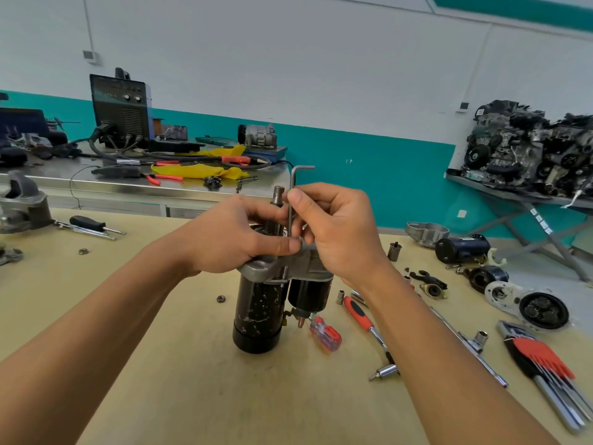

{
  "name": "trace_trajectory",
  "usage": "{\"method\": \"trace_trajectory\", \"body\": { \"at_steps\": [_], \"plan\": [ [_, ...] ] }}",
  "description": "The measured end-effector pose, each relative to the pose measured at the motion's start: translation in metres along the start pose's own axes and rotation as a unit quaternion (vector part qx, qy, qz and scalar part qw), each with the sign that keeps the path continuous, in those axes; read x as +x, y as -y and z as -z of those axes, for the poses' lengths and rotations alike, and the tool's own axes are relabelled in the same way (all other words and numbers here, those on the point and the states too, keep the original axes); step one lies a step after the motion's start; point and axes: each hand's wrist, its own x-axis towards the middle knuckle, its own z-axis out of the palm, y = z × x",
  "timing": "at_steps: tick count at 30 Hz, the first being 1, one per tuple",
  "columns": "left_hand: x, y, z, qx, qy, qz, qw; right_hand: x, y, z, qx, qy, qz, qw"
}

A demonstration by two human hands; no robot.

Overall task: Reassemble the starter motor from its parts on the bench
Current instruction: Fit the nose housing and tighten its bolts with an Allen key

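The starter motor (256, 313) stood upright on the bench (160, 348), just below both hands, its long body pointing straight up. The right hand (337, 229) pinched a bent hex key (292, 178) in its grip. The key's long leg ran straight down from that grip to the motor's grey top; its tip was hidden. The left hand (231, 234) came in from the other side, its grip curled around the motor's top, touching the right fingers. The key probably had to stay straight to turn.
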Motion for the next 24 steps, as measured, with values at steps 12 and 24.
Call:
{"method": "trace_trajectory", "body": {
  "at_steps": [12, 24],
  "plan": [
    [-0.009, -0.001, 0.000, 0.072, -0.002, -0.073, 0.995, -0.004, 0.011, 0.011, -0.061, 0.054, 0.036, 0.996],
    [-0.007, -0.008, -0.009, 0.070, -0.013, -0.041, 0.997, 0.027, 0.061, 0.039, -0.404, 0.083, -0.004, 0.911]
  ]
}}
